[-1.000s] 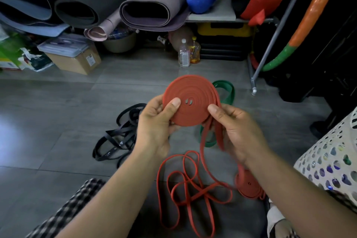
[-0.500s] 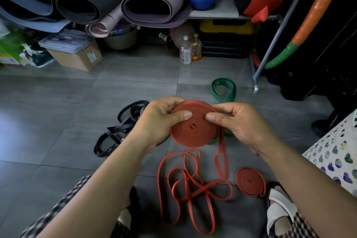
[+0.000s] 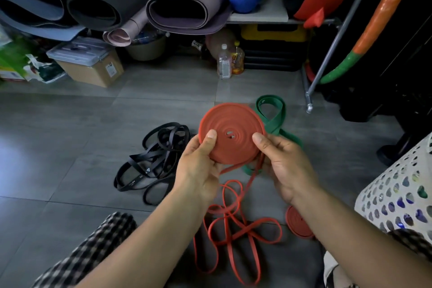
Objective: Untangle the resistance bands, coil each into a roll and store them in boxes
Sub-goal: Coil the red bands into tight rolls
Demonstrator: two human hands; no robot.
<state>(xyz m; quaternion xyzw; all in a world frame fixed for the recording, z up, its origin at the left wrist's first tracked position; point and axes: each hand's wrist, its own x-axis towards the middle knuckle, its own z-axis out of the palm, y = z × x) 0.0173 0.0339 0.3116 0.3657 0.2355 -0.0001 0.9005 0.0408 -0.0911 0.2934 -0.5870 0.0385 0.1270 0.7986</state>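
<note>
Both hands, left hand [image 3: 198,166] and right hand [image 3: 284,166], clamp the flat red rubber band coil [image 3: 230,132] by its rim, its loose tail [image 3: 236,229] dangling below.

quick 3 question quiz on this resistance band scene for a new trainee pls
1. True or false: the left hand and the right hand both hold the red coil off the floor.
2. What colour are the tangled bands on the floor left of the hands? A) black B) blue C) white
3. Is the red coil fully wound up?

Key:
1. True, with a thumb of each hand on its face.
2. A.
3. No, a loose red tail trails from the coil down onto the floor.
</note>
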